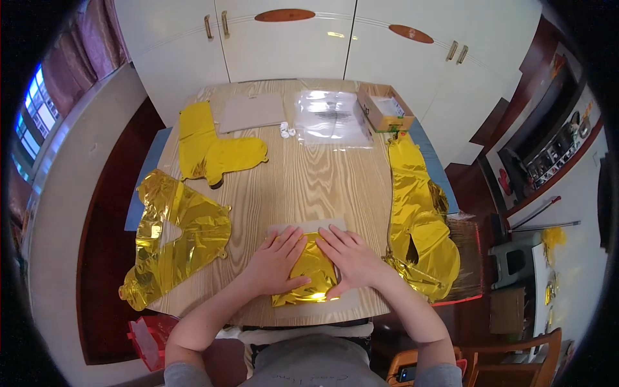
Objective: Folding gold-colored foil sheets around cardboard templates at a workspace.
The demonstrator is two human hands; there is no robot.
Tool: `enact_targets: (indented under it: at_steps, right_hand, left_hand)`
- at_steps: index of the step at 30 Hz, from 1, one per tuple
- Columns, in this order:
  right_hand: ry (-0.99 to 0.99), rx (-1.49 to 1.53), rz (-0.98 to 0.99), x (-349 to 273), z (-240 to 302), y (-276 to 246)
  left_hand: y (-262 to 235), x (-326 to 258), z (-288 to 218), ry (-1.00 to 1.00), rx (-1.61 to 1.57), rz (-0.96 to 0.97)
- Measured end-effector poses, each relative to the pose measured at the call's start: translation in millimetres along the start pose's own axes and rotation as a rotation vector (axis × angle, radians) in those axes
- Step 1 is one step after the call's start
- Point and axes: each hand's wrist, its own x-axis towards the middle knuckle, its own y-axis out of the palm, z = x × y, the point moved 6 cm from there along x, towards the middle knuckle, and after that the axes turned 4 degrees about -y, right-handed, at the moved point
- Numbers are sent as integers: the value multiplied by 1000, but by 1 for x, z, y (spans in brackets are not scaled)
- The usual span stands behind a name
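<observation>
A folded gold foil balloon (pixel 313 266) lies on a greyish cardboard sheet (pixel 351 302) near the table's front edge. My left hand (pixel 276 261) rests flat over its left side, thumb pointing inward. Over the right side lies my right hand (pixel 353 259), palm down with fingers stretched out toward the far edge. Both hands press on the foil without gripping it; their palms hide its side edges. Between them the shiny, creased middle shows.
Flat gold foil balloons lie at the left (pixel 193 235), far left (pixel 198 145) and right (pixel 409 180). Along the back are grey cardboard sheets (pixel 251 111), small white rolls (pixel 287 131), clear plastic bags (pixel 330 126) and an open cardboard box (pixel 394 122). White cabinets (pixel 284 51) stand behind the table.
</observation>
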Motion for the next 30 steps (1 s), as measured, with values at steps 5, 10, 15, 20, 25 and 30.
enact_targets:
  at_steps: [5,10,15,20,25,30]
  right_hand:
    - [5,-22,-14,-2,-2,2]
    - [-6,-21,-37,-5,-3,4]
    - [12,-11,-62,-9,-2,2]
    - [19,29,-63,-16,4,3]
    - [-16,47,-59,-13,-1,4]
    - [-43,-22,-175,-15,-5,-8]
  left_hand:
    - [-3,0,-2,5,47,9]
    - [1,3,-10,189,51,50]
    - [-1,5,-14,258,14,55]
    - [0,8,-10,243,35,102]
    - [-3,17,2,307,-36,86]
    - [-3,11,-4,227,5,42]
